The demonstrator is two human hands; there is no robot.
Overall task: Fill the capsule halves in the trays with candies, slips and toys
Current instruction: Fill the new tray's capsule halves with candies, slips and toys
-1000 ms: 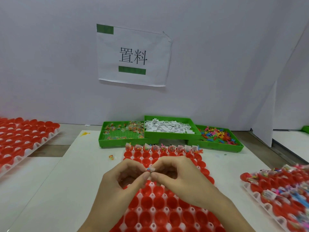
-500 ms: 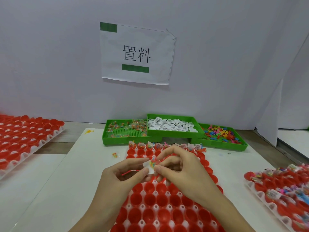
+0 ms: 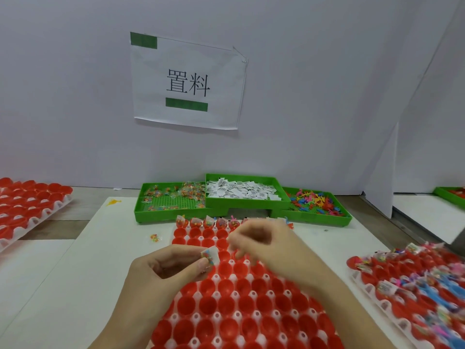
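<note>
A white tray of red capsule halves [image 3: 226, 301] lies in front of me; its far row [image 3: 208, 222] holds candy packets and slips, and the nearer halves are empty. My left hand [image 3: 166, 273] pinches a small candy packet with a white slip [image 3: 210, 254] between thumb and fingers, just above the tray's left side. My right hand [image 3: 266, 245] hovers blurred over the tray's far rows, apart from the packet, fingers curled; whether it holds anything is unclear. Behind the tray stand three green bins: candies [image 3: 173, 199], slips [image 3: 241, 190] and coloured toys [image 3: 314, 202].
A tray of empty red halves [image 3: 27, 205] sits at the far left. A tray of filled halves [image 3: 415, 280] lies at the right. One loose candy packet [image 3: 154, 238] rests on the white mat. A white partition [image 3: 377, 177] stands at the right, with another green bin [image 3: 453, 193] beyond it.
Both hands pinched the packet and slip together before. Now the right hand has let go and moved up and right, while the left hand keeps the packet and slip.
</note>
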